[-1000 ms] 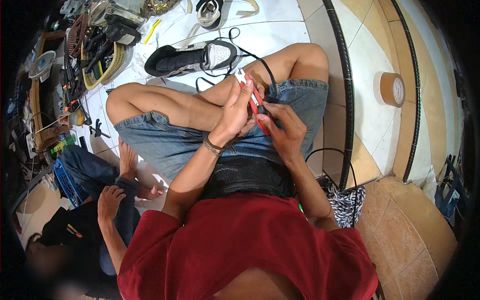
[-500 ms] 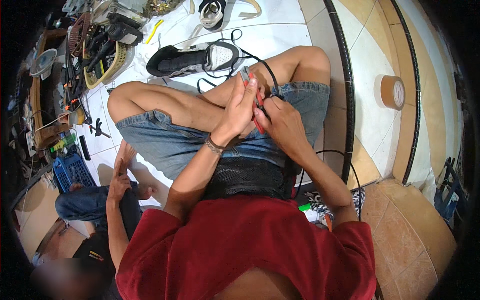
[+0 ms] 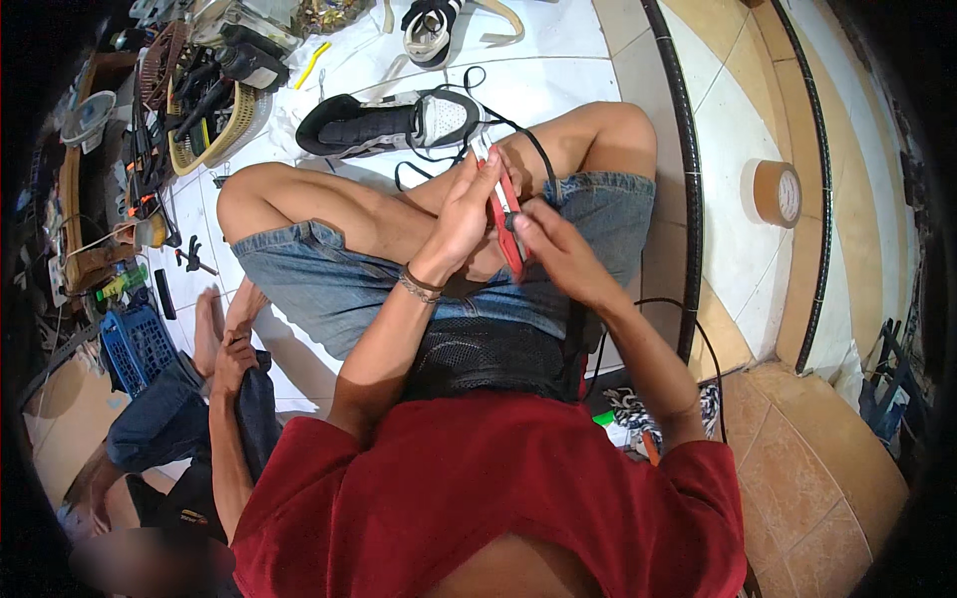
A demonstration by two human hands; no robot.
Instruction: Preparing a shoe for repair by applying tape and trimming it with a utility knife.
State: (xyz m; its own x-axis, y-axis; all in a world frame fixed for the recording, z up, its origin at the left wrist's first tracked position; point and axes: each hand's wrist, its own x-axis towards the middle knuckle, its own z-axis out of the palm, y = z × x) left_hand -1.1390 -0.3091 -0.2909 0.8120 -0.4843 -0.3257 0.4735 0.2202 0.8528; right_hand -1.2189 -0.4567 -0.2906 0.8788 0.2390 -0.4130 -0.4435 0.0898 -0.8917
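Observation:
My left hand (image 3: 464,211) is closed around a red-handled pliers-like tool (image 3: 506,225) with a silver head, held above my crossed legs. My right hand (image 3: 554,244) grips the same tool lower down, its thumb by the dark middle part. Just beyond the tool lies a black-and-white shoe (image 3: 361,128) on the white tiles, with long black laces (image 3: 538,145) loose around it and running down to my knee. A second black-and-white shoe (image 3: 427,32) sits farther back.
A yellow basket of tools (image 3: 221,140), a blue crate (image 3: 138,349) and assorted clutter line the left. A co-worker (image 3: 179,429) sits at lower left, hand (image 3: 237,354) near their leg. Brown tape (image 3: 775,193) rests on the step at right, beside black edging strips (image 3: 695,204).
My hands and the red tool have shifted slightly downward, with my right hand's grip on it altered. The co-worker's leg and hand have moved, the hand now higher than at first.

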